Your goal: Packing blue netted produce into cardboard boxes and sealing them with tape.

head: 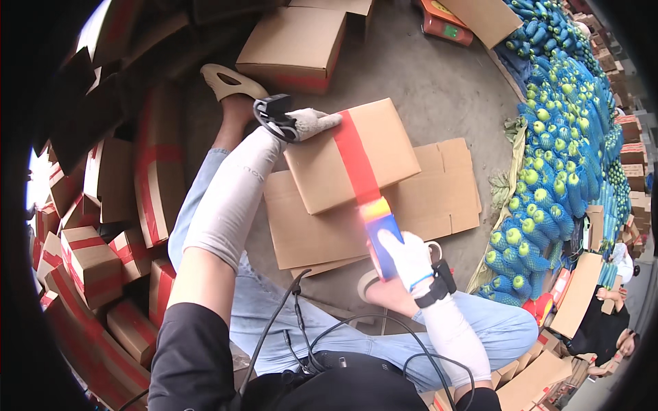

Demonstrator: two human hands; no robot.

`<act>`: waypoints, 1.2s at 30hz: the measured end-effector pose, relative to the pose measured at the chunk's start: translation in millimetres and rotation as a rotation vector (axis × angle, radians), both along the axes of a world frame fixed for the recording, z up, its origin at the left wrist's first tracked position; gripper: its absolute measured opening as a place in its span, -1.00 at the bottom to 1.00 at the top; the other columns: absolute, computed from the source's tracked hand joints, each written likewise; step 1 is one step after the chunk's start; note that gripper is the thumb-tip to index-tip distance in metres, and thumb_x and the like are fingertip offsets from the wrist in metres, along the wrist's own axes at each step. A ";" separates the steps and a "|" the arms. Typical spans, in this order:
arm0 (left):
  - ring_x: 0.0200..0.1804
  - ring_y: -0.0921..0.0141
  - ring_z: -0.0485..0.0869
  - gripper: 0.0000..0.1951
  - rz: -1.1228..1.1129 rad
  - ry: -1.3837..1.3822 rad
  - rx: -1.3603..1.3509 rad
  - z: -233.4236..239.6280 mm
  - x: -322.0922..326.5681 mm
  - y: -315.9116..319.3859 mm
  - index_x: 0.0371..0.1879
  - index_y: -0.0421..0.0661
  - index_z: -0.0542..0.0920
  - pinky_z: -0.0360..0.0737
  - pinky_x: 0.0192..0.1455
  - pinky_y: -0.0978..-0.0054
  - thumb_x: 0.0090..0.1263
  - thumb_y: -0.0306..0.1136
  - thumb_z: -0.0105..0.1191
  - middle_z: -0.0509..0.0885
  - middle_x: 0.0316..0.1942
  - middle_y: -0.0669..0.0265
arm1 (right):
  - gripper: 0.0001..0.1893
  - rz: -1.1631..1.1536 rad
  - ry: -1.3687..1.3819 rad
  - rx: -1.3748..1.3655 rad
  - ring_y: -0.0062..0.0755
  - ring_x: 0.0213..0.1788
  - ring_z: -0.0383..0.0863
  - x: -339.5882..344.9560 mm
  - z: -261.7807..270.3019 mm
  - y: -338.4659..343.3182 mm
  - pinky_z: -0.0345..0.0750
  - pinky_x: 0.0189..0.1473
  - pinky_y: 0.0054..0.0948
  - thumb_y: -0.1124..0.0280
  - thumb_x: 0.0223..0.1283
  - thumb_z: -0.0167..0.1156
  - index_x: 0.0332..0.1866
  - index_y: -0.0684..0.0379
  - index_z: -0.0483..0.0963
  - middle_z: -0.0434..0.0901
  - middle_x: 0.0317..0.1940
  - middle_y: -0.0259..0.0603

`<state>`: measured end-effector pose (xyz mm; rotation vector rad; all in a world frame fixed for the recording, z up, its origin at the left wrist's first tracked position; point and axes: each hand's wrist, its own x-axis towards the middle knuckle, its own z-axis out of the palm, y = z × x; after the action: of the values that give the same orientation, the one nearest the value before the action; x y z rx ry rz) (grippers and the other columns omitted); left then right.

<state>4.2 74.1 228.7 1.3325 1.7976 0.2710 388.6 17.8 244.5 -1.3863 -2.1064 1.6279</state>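
A closed cardboard box (380, 138) lies tilted in front of me on flattened cardboard. Red packing tape (354, 151) runs across its top face and down over the near edge. My right hand (406, 257), in a white glove, grips a blue and yellow tape dispenser (381, 239) at that near edge, where the tape meets it. The dispenser is slightly blurred. My left hand (311, 123), in a pale knitted glove, rests on the box's far left corner with fingers stretched toward the tape. Beneath the box, the flattened cardboard sheets (318, 231) lie on the concrete floor.
Cartons with red tape (87, 262) are piled at the left. Another box (293, 41) stands ahead, with an orange scale (447, 25) to its right. Green produce in blue netting (545, 174) is heaped at the right. A person in black (599, 323) is at the far right. Cables (298, 318) hang before me.
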 end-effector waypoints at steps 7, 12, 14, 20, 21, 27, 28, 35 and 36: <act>0.29 0.15 0.59 -0.14 -0.074 -0.286 -0.029 15.3 99.8 -51.9 0.43 0.01 0.42 0.45 0.37 0.29 0.21 0.26 0.26 0.67 0.19 0.08 | -0.60 -0.064 -0.379 0.062 -0.44 -0.42 0.66 87.7 5.8 -34.6 0.53 -0.34 -0.41 0.14 0.29 0.31 -0.38 0.38 0.63 0.68 -0.52 -0.09; 0.01 0.15 0.75 -0.41 0.062 -0.158 0.035 12.4 82.5 -30.7 0.08 -0.07 0.72 0.62 0.14 0.27 0.39 0.22 0.06 0.78 -0.06 0.09 | -0.50 -0.333 -0.225 -0.061 -0.13 -0.54 0.56 75.2 17.1 -40.1 0.47 -0.42 -0.22 -0.01 0.20 0.37 -0.50 0.31 0.53 0.55 -0.62 0.04; -0.03 0.12 0.76 -0.52 0.057 0.171 0.196 -35.2 45.9 -31.0 0.10 -0.10 0.67 0.64 0.08 0.25 0.44 0.03 0.07 0.79 -0.11 0.08 | -0.52 -0.316 -0.112 -0.175 -0.22 -0.54 0.57 46.3 27.8 -32.9 0.47 -0.44 -0.27 0.00 0.21 0.37 -0.49 0.30 0.55 0.57 -0.61 -0.02; 0.09 0.05 0.69 -0.60 0.167 0.164 0.447 32.4 50.4 -16.4 0.22 0.04 0.57 0.62 0.13 0.21 0.47 -0.12 0.01 0.71 0.08 0.07 | -0.39 -0.199 -0.074 -0.137 -0.26 -0.43 0.68 -34.7 47.1 35.5 0.53 -0.33 -0.26 -0.21 0.18 0.31 -0.34 0.31 0.68 0.67 -0.51 -0.06; 0.11 0.05 0.68 -0.59 0.059 0.158 0.392 45.3 59.2 -30.0 0.25 0.06 0.55 0.61 0.14 0.20 0.49 -0.13 -0.01 0.69 0.11 0.07 | -0.54 -0.144 -0.054 -0.134 -0.55 -0.53 0.62 -54.6 65.5 49.2 0.51 -0.46 -0.52 0.02 0.33 0.28 -0.23 0.33 0.69 0.71 -0.48 -0.24; -0.01 0.00 0.70 -0.69 0.262 0.409 0.604 21.5 43.2 -40.2 0.12 0.03 0.55 0.60 0.06 0.06 0.60 -0.15 -0.17 0.74 -0.07 0.06 | -0.55 -0.024 0.013 -0.149 -0.51 -0.42 0.70 -86.3 82.8 68.0 0.57 -0.35 -0.49 0.03 0.32 0.25 -0.20 0.32 0.69 0.75 -0.40 -0.19; -0.01 -0.01 0.70 -0.69 0.309 0.415 0.561 7.9 29.2 -30.0 0.12 0.02 0.55 0.60 0.07 0.06 0.60 -0.15 -0.17 0.74 -0.09 0.03 | -0.54 -0.022 0.034 -0.184 -0.50 -0.40 0.71 -77.2 80.7 63.7 0.58 -0.33 -0.48 0.02 0.32 0.25 -0.19 0.32 0.69 0.75 -0.38 -0.19; 0.06 -0.02 0.66 -0.66 0.302 0.323 0.437 -44.6 -40.4 -20.5 0.08 -0.01 0.56 0.56 0.14 0.11 0.59 -0.11 -0.20 0.71 -0.03 -0.01 | -0.30 -0.197 -0.223 -0.291 -0.01 -0.31 0.71 9.8 -77.2 -5.9 0.56 -0.23 -0.17 -0.23 0.16 0.28 -0.30 0.43 0.62 0.67 -0.43 0.16; 0.04 -0.03 0.67 -0.67 0.299 0.284 0.480 -42.2 -31.6 -15.8 0.03 -0.04 0.58 0.56 0.13 0.10 0.57 -0.13 -0.19 0.72 -0.06 -0.03 | -0.54 -0.187 -0.229 -0.179 -0.43 -0.55 0.66 -0.5 -83.4 1.3 0.56 -0.46 -0.42 0.02 0.30 0.29 -0.30 0.33 0.69 0.72 -0.47 -0.15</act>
<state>-27.4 58.3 186.5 1.4755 2.2704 0.7454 388.1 19.1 161.1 -1.8458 -1.9076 1.6870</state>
